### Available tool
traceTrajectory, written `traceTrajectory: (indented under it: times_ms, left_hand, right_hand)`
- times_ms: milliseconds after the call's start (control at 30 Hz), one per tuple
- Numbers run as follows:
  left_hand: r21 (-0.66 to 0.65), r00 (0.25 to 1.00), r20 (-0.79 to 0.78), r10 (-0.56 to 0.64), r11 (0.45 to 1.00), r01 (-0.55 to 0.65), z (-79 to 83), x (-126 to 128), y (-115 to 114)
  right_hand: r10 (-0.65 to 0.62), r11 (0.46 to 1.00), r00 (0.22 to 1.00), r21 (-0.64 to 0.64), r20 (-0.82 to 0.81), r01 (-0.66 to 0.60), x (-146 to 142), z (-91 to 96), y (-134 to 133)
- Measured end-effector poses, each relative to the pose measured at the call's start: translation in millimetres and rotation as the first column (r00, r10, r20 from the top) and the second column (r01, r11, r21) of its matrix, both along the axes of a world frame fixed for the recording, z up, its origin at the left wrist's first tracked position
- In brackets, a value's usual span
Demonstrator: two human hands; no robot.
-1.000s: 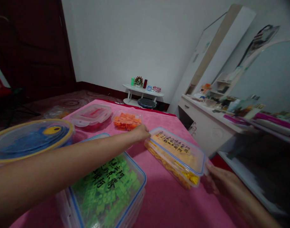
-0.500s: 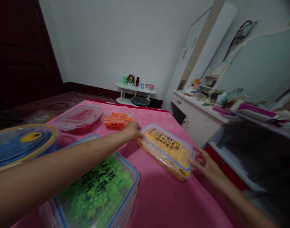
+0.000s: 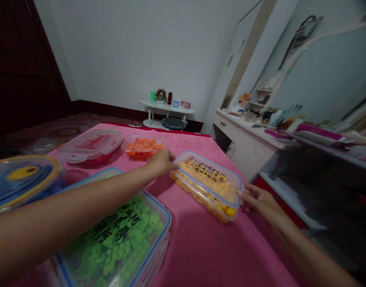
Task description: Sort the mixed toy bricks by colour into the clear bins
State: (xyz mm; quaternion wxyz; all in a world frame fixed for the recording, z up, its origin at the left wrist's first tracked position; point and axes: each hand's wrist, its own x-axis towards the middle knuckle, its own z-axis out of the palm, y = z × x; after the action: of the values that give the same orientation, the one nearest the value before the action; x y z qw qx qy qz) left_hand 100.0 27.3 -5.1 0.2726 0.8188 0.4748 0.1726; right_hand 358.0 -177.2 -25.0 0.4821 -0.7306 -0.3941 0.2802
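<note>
Right up close, the left forearm (image 3: 81, 211) sweeps in over the green-filled box (image 3: 127, 239), cutting across its lid and its lettering; that box runs off the bottom of the frame. At the left edge, a round container (image 3: 30, 177) with a yellow rim and blue contents is only partly in shot, the same arm passing in front of its lower side.

Out on the pink cloth (image 3: 197, 251), here's the yellow-filled box (image 3: 211, 179), lid on, between two hands! The left hand (image 3: 162, 162) is clamped on its left end, thumb at the lid's corner; the right hand (image 3: 257, 199) grips the opposite end, its far fingers hard to make out. Whether the base touches the cloth, I can't tell.

Just behind the left hand sits a clear tub (image 3: 142, 149) of orange pieces, its near right corner masked by that hand. Left of it, a lidded red-filled box (image 3: 91, 146). Beyond the table's right side, a white dresser (image 3: 245, 145), its top crowded with blurred bottles; at the back wall, a white stand (image 3: 165, 107) carrying a flowering plant (image 3: 161, 95).
</note>
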Motion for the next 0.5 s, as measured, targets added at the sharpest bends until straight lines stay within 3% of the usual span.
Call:
traceTrajectory:
  times_ms: [200,500]
  left_hand:
    - [0.037,1.000,-0.014,-0.004,0.999,0.004,4.3,-2.8,-8.6]
    - [0.045,0.997,-0.073,0.000,0.999,0.004,6.6,-1.1,-9.7]
  right_hand:
    - [-0.112,0.993,0.994,-0.044,-0.010,0.111,-7.7,4.8,-16.6]
    - [-0.039,0.995,0.999,-0.091,-0.002,0.039,-16.1,5.1,-16.2]
